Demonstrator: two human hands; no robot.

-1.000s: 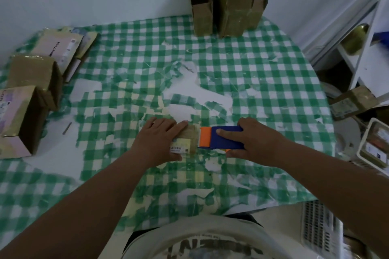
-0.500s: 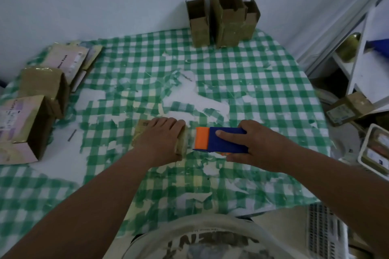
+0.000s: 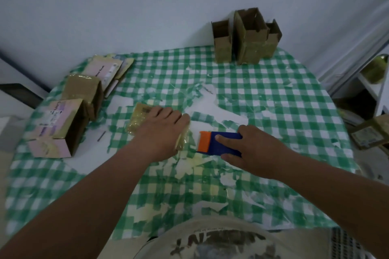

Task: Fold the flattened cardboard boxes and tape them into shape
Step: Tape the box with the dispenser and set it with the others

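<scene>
One small box (image 3: 140,116) lies under the left hand (image 3: 162,130), seemingly pressed flat.

Centre: a small taped box (image 3: 141,119) lies on the worktop (image 3: 263,99), under the left hand (image 3: 163,130).
Right of it: the tape dispenser (image 3: 219,142) rests on the worktop, just beside the box, under the right hand (image 3: 255,150).
Left edge: two folded boxes (image 3: 63,124) stand touching, one behind the other.
Behind those: a stack of flattened boxes (image 3: 107,69) lies near the wall.
Far side: three upright open boxes (image 3: 248,38) stand together against the wall.
Off the worktop, right: another box (image 3: 372,134) sits lower down, beside a shelf (image 3: 370,86).
</scene>
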